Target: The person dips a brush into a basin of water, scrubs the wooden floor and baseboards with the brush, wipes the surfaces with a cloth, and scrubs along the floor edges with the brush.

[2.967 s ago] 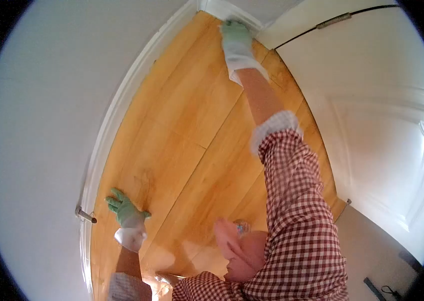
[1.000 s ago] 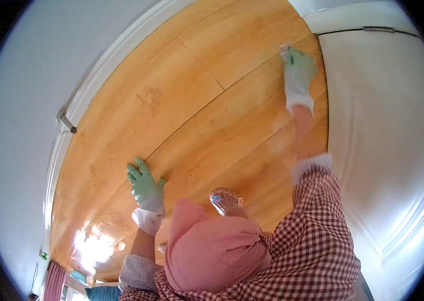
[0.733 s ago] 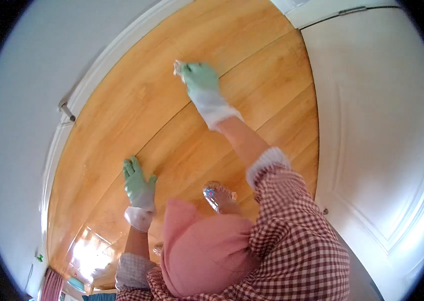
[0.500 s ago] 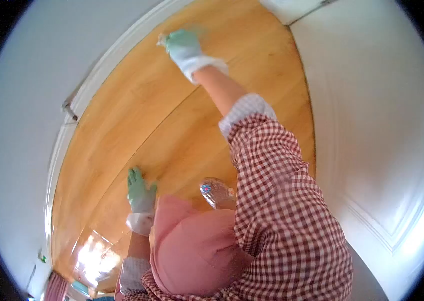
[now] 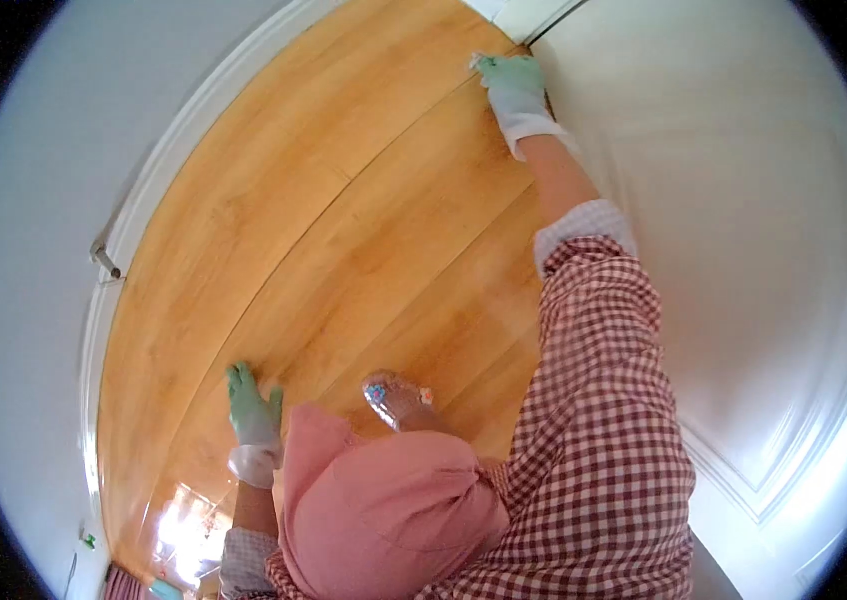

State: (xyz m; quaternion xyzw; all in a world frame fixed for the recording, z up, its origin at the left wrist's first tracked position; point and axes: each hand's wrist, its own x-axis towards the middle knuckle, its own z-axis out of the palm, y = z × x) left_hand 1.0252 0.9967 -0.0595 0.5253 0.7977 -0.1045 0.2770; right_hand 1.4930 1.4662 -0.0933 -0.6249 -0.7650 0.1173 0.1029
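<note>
My right hand [image 5: 511,75], in a green and white glove, reaches far out over the wood floor [image 5: 343,220], low by the white panel's edge. Its fingers are closed on a crumpled whitish cloth [image 5: 476,61]; only a small bit shows past the fingertips, the rest being hidden under the hand. Closer to my body, my left hand [image 5: 254,405] wears a matching glove. That palm lies flat on the boards with the fingers stretched and the thumb apart, holding nothing.
A white panelled door or cabinet front [image 5: 723,250] borders the floor on the right. Along the left runs a white baseboard [image 5: 158,165] with a metal doorstop [image 5: 106,262]. My shiny shoe [image 5: 395,398] is beside my pink-covered knee [image 5: 393,510]. Bright light reflects at lower left.
My right hand has swept rightward across the floor with the whitish cloth, from the middle boards to the white panel's edge. My left hand appears slightly lower left as the view shifted.
</note>
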